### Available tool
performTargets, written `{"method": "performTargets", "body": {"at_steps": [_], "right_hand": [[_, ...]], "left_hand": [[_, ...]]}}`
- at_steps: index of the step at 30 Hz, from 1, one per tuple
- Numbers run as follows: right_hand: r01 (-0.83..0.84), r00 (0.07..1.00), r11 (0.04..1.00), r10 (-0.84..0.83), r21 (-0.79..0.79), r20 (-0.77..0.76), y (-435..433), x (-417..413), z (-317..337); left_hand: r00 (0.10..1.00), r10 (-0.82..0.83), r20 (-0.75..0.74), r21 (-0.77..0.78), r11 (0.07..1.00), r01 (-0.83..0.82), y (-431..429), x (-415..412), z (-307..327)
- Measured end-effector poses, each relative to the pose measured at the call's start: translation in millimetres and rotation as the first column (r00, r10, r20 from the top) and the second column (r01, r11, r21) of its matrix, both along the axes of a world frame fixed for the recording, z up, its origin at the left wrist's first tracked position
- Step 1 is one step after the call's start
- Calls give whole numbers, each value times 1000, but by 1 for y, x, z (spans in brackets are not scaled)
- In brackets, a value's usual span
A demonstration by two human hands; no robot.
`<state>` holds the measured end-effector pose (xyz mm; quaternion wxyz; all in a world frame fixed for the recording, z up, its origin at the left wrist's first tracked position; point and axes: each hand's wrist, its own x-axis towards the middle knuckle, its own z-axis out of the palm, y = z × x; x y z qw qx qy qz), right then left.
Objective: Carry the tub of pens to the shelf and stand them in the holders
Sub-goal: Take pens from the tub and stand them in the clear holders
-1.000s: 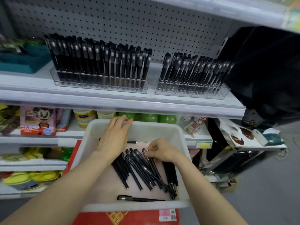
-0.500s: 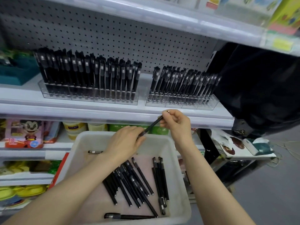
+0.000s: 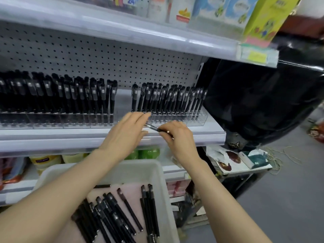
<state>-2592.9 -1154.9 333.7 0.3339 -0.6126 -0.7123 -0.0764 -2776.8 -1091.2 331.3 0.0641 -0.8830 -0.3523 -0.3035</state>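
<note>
Pen point(image 3: 154, 128) raised from tub point(image 3: 158, 172) to holder point(image 3: 177, 118)
Right hand point(image 3: 177, 137) pinches pen; left hand point(image 3: 126, 134), fingers point(image 3: 140, 115) straight, steadies it. Insertion next.

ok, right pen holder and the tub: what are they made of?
The right pen holder looks like clear glossy acrylic or similar plastic: pen barrels show through, edges glint. The tub looks like opaque off-white moulded plastic, matte, thick rounded rim.

Both forearms point(image 3: 201, 176) are bare as far as they show, and the left hand point(image 3: 126, 132) and right hand point(image 3: 177, 139) are ungloved.
</note>
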Motion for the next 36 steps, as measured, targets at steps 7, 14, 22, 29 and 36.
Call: {"method": "performTargets", "body": {"at_steps": [7,14,22,29,36], "right_hand": [[331,833,939,-243,95,-498,9,70,45],[394,797,914,-286,100,-533,50,94,63],[364,812,931,-310,14,-495,66,106,50],[333,836,937,-344,-102,-427,62,102,33],[400,781,913,-387,-84,-491,49,87,30]], "left_hand": [[995,74,-60,24,997,-73,23,19,-3],[994,113,10,85,990,-114,23,24,-12],[992,120,26,67,990,-121,23,26,-13],[992,121,36,57,991,-123,24,26,-15],[996,92,-11,68,994,-91,13,14,-20]]}}
